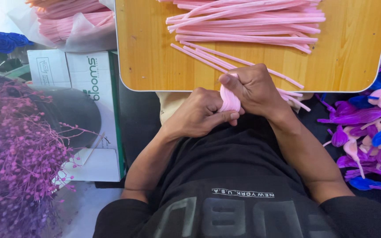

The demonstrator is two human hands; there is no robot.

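Both hands (pixel 225 103) pinch pink petal (pixel 229 100) beside white box (pixel 78 70).

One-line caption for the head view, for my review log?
Both hands, left hand and right hand, grip a pink folded pipe-cleaner bundle at the edge of a wooden table strewn with pink pipe cleaners.

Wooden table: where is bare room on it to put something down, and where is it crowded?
The wooden table is bare along its left side, between its left edge and the pink stems, and at the right, near its rounded corner. The top middle is crowded with stems. The near edge is taken by the left hand and right hand, which shape a pink piece.
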